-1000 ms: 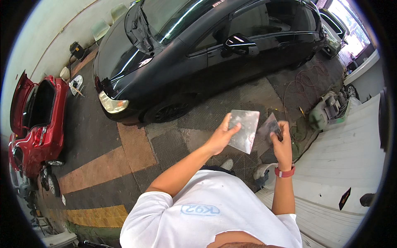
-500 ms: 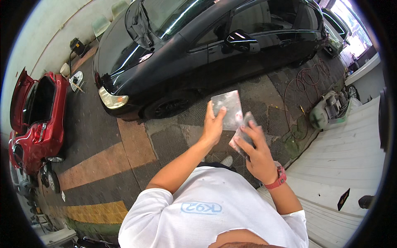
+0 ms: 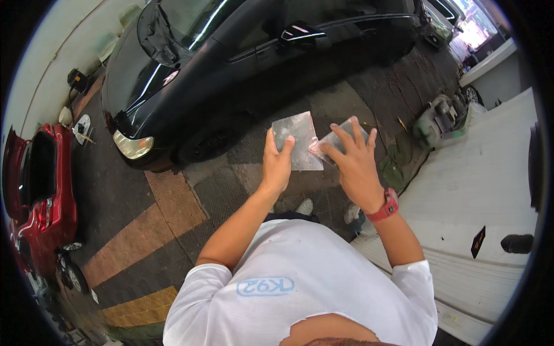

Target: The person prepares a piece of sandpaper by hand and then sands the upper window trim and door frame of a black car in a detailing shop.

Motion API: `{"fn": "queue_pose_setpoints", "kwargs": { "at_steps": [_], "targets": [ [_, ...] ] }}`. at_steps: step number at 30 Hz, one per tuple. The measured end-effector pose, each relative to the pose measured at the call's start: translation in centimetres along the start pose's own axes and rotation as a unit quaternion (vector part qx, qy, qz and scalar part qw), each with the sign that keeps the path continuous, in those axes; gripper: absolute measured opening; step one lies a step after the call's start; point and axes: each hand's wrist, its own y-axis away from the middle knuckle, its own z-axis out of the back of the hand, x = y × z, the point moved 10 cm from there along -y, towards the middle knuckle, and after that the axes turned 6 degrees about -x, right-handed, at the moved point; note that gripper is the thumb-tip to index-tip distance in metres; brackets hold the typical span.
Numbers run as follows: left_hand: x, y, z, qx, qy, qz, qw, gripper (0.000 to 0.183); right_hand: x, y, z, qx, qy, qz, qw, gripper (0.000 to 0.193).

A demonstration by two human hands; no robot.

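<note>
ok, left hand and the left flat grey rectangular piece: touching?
Touching. The head view shows the left hand holding the left flat grey rectangular piece, thumb pressed over its face.

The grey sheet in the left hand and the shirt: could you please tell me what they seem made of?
The grey sheet may be plastic or metal: its flat, smudged face looks faintly shiny, leaving it open. The white shirt is probably cloth, matte with soft folds.

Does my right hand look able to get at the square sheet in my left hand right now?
Probably yes: your left hand holds the square sheet close beside your right hand, though the second sheet, held in that right hand, lies partly between.
</note>
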Motion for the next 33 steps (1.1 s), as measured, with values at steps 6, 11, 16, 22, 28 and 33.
{"fn": "queue_pose_setpoints", "kwargs": {
  "at_steps": [6, 11, 16, 22, 28, 33],
  "targets": [
    [0.1, 1.1, -1.3, -0.003, 0.150, 0.070, 0.986, 0.049, -1.5, 3.8, -4.3, 0.061, -0.144, -0.120, 0.980, 0.064],
    [1.7, 2.2, -1.9, 0.117, -0.121, 0.017, 0.986, 0.053, -4.3, 3.0, -0.4, -0.050, -0.019, -0.116, 0.992, 0.066],
    [-1.8, 2.7, -3.1, 0.067, -0.160, 0.033, 0.984, 0.057, -0.4, 5.1, -4.0, 0.012, -0.110, -0.030, 0.993, 0.061],
    [2.9, 1.1, -0.4, -0.068, 0.047, 0.050, 0.995, 0.047, -1.4, 5.7, -0.8, 0.005, -0.203, 0.005, 0.979, 0.058],
    [3.4, 1.7, -8.7, 0.016, 0.111, 0.112, 0.987, 0.045, -9.8, 7.3, -6.2, -0.008, -0.240, -0.165, 0.957, 0.056],
    [4.7, 2.5, -13.0, 0.051, 0.100, 0.171, 0.979, 0.042, -15.6, 6.8, -3.7, -0.034, -0.377, -0.197, 0.904, 0.059]
  ]
}}
